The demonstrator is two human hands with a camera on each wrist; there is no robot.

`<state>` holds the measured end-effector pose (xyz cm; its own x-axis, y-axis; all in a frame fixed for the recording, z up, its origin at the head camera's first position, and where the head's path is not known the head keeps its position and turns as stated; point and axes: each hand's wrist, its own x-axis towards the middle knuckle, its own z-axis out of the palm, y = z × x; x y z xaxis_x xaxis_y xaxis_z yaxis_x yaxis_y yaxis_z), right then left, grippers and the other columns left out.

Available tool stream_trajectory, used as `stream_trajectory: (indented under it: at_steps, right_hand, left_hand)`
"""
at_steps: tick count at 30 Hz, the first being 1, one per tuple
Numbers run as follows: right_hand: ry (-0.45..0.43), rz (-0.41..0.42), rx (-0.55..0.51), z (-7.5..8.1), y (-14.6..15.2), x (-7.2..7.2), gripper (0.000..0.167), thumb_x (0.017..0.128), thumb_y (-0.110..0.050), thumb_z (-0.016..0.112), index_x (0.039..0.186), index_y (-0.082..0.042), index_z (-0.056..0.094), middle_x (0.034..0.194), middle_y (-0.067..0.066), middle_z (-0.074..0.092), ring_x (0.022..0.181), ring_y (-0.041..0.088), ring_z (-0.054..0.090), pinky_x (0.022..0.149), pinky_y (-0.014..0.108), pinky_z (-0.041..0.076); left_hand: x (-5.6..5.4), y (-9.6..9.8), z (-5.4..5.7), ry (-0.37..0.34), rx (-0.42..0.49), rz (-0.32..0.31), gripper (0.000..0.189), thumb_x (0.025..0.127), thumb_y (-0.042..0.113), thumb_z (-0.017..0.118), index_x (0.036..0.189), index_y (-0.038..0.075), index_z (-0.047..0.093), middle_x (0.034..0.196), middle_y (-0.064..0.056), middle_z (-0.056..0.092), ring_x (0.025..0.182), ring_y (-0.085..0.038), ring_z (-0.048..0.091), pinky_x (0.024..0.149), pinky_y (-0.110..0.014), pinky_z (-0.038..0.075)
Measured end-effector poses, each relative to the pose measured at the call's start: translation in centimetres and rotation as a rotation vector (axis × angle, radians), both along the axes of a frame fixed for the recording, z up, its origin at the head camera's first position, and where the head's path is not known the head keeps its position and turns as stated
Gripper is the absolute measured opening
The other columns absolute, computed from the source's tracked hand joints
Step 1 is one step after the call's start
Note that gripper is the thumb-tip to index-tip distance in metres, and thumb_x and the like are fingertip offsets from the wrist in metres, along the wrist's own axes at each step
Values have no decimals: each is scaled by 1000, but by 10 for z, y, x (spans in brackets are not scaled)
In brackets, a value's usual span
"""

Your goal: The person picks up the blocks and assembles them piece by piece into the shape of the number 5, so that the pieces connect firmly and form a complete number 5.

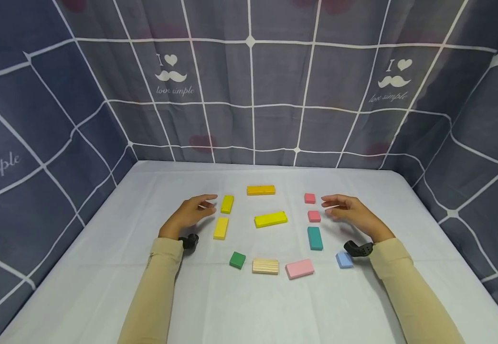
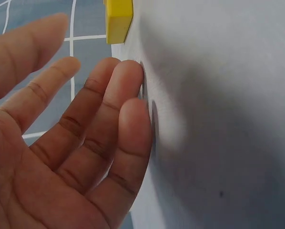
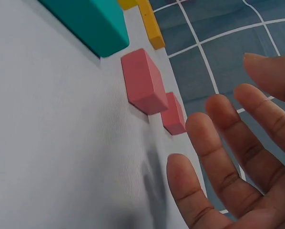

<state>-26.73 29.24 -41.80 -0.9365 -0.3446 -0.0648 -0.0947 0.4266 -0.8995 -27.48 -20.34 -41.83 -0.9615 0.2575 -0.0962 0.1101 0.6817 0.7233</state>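
My left hand (image 1: 192, 211) hovers low over the table at the left of the blocks, fingers relaxed and holding nothing. Nearest to it are two yellow blocks, an upper one (image 1: 227, 204) and a lower one (image 1: 220, 228). On the other side, my right hand (image 1: 346, 211) is likewise relaxed and holds nothing. Beside its fingertips lie two small red-pink blocks, one farther back (image 1: 310, 198) and one nearer (image 1: 314, 216). A teal block (image 1: 315, 238) sits just below them. In the right wrist view, a gap separates the fingers (image 3: 183, 176) from the nearer red-pink block (image 3: 143, 82).
Between the hands lie an orange-yellow block (image 1: 260, 190) and a bright yellow one (image 1: 270, 219). Toward the front are green (image 1: 238, 260), ridged cream (image 1: 265, 266), pink (image 1: 299, 269) and blue (image 1: 344, 260) blocks. Dark grid-patterned cloth (image 1: 279, 124) walls the white table (image 1: 102, 267).
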Motion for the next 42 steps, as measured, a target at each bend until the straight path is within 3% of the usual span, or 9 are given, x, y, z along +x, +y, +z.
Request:
stream_trajectory:
  at_steps: [5,10,18,27,33,42]
  right_hand:
    - [-47,22,-42,4,-3,-2,55,107,-12,68,155,8,50,149,32,57,117,17,68,94,30,59]
    - [-73,39,-83,8,-7,-7,58,106,-11,68,155,11,46,148,33,56,114,14,68,94,29,58]
    - [-123,24,-108,8,-12,-19,59,106,-11,69,156,10,46,151,32,55,112,11,69,94,27,58]
    - [-171,-19,-137,8,-20,-29,57,108,-11,67,157,9,45,154,31,52,112,13,68,97,26,57]
    - [-172,-44,-100,8,-25,-34,56,108,-15,68,156,6,49,157,27,52,112,12,65,94,24,56]
    - [-156,-58,-120,4,-28,-42,57,106,-10,69,156,9,47,149,25,60,107,10,66,90,24,58]
  left_hand:
    - [-6,4,-2,-50,5,23,54,109,26,67,160,13,54,146,-22,61,131,-40,58,102,-50,56]
    - [-13,6,-4,-56,24,22,53,108,25,68,158,13,56,145,-21,62,127,-38,60,97,-45,57]
    - [-28,11,-10,-71,57,-6,56,105,24,72,158,13,56,139,-17,64,119,-32,61,90,-36,56]
    - [-39,12,-10,-129,35,-60,67,103,26,74,163,10,48,133,-17,62,104,-26,59,84,-31,52]
    - [-43,11,-11,-154,54,-66,72,99,23,81,162,8,48,119,-14,62,92,-22,58,78,-29,52]
    - [-46,11,-11,-175,75,-78,73,97,18,83,161,10,50,115,-13,61,89,-22,56,76,-28,52]
